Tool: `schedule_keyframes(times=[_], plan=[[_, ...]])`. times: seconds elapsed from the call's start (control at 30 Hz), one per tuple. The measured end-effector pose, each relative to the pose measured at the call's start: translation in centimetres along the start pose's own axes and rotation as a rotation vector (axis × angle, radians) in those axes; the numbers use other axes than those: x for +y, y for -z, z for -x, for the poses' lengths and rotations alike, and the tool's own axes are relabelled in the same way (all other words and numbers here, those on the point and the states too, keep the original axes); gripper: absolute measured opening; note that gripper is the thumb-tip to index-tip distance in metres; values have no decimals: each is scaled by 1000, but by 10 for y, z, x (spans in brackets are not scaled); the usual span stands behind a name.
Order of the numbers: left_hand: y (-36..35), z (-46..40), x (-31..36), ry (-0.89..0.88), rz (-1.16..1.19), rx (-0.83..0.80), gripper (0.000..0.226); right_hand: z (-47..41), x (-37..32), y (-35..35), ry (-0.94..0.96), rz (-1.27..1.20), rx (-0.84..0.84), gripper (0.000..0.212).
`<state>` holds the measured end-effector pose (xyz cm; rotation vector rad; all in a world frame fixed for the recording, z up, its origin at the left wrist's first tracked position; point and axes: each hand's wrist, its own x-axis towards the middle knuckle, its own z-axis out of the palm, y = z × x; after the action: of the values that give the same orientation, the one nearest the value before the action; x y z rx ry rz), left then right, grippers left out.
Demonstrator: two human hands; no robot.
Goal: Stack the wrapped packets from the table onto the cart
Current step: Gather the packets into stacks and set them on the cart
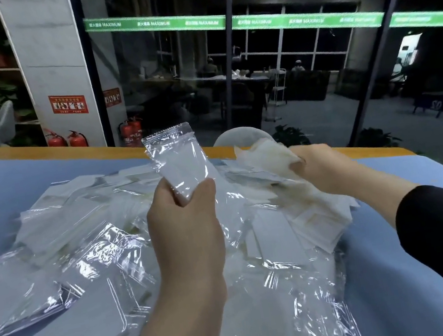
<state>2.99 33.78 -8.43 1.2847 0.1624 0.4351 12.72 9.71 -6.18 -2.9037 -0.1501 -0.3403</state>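
Gripping a clear wrapped packet (pixel 176 161) upright in left hand (pixel 186 227); pinched a white pad (pixel 267 156) in right hand (pixel 324 167), above the heaped table (pixel 402 224).

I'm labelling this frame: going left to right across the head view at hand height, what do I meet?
Heap of wrapped packets → left hand holding a clear packet upright → right hand gripping a white sheet.

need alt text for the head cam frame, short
A person's left hand holds up a clear wrapped packet while the right hand grips a white pad, above a heap of clear packets on a blue-covered table. Dark glass wall behind.
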Motion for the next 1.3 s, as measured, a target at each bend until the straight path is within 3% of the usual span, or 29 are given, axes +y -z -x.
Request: schedule_keyframes(times=[0.1,0.2,0.3,0.4,0.57,0.67,0.73,0.83,0.97,1.07,1.17,1.3], plan=[[0,-1,-1,3,22,-7,22,14,-7,29,-24,-144,102,20],[0,-1,-1,17,12,-23,18,36,-21,51,-112,-578,207,6],[-1,4,4,52,5,-56,8,65,-46,60,-96,-1039,63,14],[-4,9,7,108,12,-81,10,88,-74,51,-80,-1185,-22,16],[-12,12,5,344,104,-200,50,96,-108,19,-75,-826,-27,8],[-10,14,3,346,159,-222,24,95,-114,17,-32,-664,-155,23],[-5,8,6,316,225,-102,20,91,-104,18,-50,-604,-111,31],[4,-2,11,177,228,128,21,89,-83,14,-193,-415,-4,66],[8,-5,14,37,240,233,14,102,-90,2,-202,-129,-298,120],[8,-7,13,-10,208,229,13,103,-110,-11,-217,-137,-358,132],[8,-7,11,-39,172,228,18,99,-123,-22,-262,-104,-344,126],[8,-7,11,-52,179,198,10,97,-123,-19,-251,-53,-233,71]])
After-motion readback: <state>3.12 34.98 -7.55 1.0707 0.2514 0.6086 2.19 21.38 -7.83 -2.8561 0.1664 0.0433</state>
